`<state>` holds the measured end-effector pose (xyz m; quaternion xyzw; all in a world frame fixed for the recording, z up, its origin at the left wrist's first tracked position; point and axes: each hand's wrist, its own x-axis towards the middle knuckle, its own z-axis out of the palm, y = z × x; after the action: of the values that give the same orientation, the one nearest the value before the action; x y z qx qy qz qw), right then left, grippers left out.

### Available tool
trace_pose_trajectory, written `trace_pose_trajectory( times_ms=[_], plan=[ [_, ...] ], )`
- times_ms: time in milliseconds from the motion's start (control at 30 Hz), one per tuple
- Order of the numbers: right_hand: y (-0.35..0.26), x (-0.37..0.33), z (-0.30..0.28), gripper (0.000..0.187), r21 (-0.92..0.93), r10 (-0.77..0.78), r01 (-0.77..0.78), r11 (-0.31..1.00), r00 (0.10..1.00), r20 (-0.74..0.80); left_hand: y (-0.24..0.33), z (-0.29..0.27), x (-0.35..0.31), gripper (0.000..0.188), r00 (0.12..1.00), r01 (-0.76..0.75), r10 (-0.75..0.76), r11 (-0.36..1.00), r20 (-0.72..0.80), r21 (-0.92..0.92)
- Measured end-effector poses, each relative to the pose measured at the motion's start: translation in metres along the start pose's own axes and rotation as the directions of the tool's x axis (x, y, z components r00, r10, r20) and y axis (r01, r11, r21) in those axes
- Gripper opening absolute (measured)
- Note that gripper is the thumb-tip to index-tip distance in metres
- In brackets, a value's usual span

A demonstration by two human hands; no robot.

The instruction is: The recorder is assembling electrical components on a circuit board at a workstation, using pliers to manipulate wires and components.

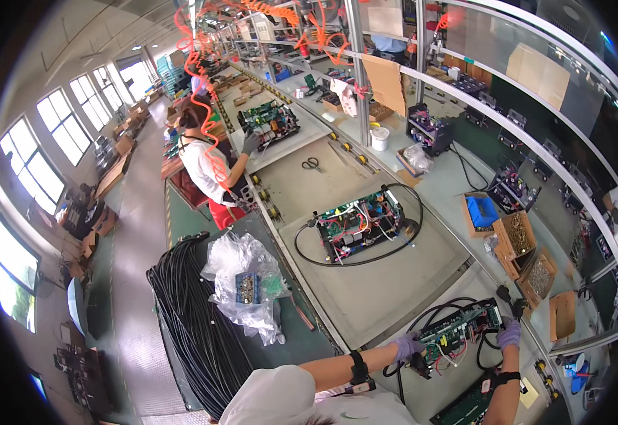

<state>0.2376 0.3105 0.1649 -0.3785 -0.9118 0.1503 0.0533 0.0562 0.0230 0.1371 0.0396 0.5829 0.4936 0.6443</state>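
Between my two hands lies a circuit-board assembly in a dark frame, with green boards, coloured wires and a black cable looped around it. My left hand, in a purple glove, grips its left end. Around the right end my right hand, gloved the same way, is closed; its fingertips are partly hidden. A black plug shows just beyond the right hand. Nearer to me is another green board assembly, partly covered by my right forearm. A similar assembly with a black cable sits farther up the line.
On the left bench lie a thick bundle of black cables and a plastic bag with a blue box of small parts. Cardboard boxes of screws line the right side. Scissors lie farther off, near a co-worker.
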Motion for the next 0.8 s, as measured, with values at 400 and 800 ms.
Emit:
trace_pose_trajectory(
  times_ms=[400,800],
  plan=[
    [-0.046,-0.101,-0.102,0.067,0.063,0.392,-0.390,0.919,0.920,-0.030,0.033,-0.006,0.041,0.058,0.974,0.123,-0.121,0.992,0.191,0.000],
    [0.020,-0.394,-0.044,0.057,0.064,0.852,-0.859,0.507,0.511,0.111,-0.031,-0.039,0.022,0.070,0.977,-0.213,0.208,0.971,0.053,0.112]
  ],
)
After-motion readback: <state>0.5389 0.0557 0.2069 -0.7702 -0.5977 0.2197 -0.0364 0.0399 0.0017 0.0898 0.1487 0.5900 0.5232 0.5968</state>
